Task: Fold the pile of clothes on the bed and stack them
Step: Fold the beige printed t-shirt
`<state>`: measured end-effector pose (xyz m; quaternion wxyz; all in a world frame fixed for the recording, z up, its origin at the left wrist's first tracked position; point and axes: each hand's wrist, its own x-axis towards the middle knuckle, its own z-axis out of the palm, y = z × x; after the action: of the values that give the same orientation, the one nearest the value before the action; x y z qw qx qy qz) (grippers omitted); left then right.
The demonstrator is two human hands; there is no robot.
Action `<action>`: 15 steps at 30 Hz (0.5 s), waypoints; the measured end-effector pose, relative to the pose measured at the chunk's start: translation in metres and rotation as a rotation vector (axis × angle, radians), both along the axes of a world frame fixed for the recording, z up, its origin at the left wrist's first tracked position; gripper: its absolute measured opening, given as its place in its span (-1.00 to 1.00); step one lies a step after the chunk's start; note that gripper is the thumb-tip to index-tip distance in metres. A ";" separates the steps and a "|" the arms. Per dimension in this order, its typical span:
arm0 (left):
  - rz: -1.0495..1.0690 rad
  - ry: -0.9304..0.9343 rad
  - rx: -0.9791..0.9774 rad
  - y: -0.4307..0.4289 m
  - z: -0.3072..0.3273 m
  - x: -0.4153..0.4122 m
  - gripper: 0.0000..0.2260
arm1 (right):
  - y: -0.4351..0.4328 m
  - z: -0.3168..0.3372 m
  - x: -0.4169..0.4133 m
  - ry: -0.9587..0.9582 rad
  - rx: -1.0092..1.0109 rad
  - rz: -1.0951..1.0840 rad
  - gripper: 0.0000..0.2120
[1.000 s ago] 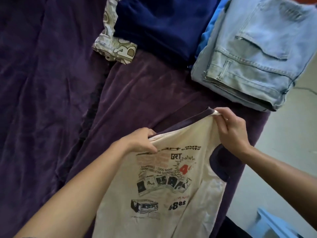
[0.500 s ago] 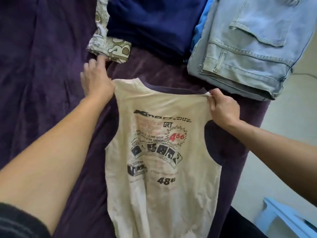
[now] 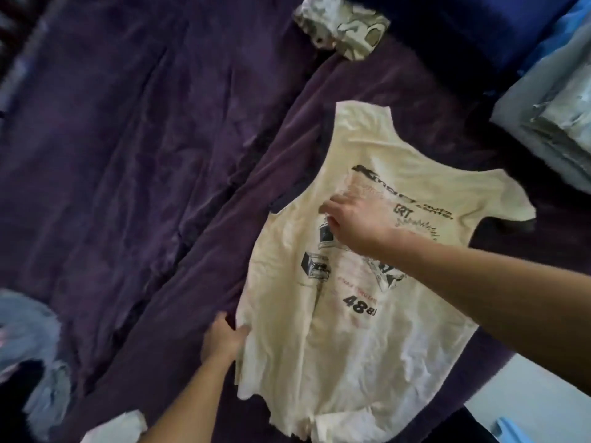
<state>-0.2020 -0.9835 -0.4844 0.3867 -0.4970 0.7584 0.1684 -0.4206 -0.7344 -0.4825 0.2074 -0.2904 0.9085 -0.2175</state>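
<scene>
Cream sleeveless shirt [image 3: 351, 346] lies spread print-up on the purple bed [image 3: 128, 155], neck end away from the person, hem ragged and nearest them. Folded jeans [image 3: 550, 129] and a navy garment [image 3: 463, 30] sit well apart at the far right, which looks like where the stack goes.

Right hand [image 3: 355, 225] rests on the middle of the print; fingers look stretched out and flat against the cloth, though blurred. Left hand [image 3: 224, 338] is at the shirt's left side edge – thumb on the cloth, fingers curled in at the edge, reading as a pinch.

Step in hand, as judged: smoothing, then folding the left side inward.

- keep the right palm pressing as the anchor, so the thin cloth does not slide on the bedspread
- lift the left edge low and carry it across to the print's midline – not higher than needed
- take the armhole edge along too, else the upper part lags and creases
- the lower half looks wrinkled; flatten it before creasing
</scene>
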 end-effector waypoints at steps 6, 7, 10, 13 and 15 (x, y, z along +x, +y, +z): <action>0.157 0.238 -0.030 0.005 -0.035 0.058 -0.82 | -0.119 -0.044 -0.012 -0.030 0.155 0.192 -0.52; 0.136 0.285 -0.042 0.002 -0.036 0.057 -0.85 | -0.127 -0.048 -0.010 0.002 0.179 0.194 -0.62; 0.132 0.444 -0.203 -0.027 -0.026 0.046 -0.93 | -0.141 -0.045 -0.016 0.111 0.126 0.094 -0.79; 0.115 0.503 -0.380 -0.081 -0.010 0.032 -0.88 | -0.163 -0.026 -0.041 0.151 0.067 -0.001 -0.78; 0.084 0.518 -0.440 -0.113 -0.001 0.021 -0.87 | -0.178 -0.010 -0.052 0.154 0.066 -0.022 -0.76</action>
<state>-0.1814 -1.0962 -0.4859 0.0573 -0.5402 0.8283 0.1371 -0.4724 -0.9120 -0.4929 0.1442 -0.2890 0.9316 -0.1666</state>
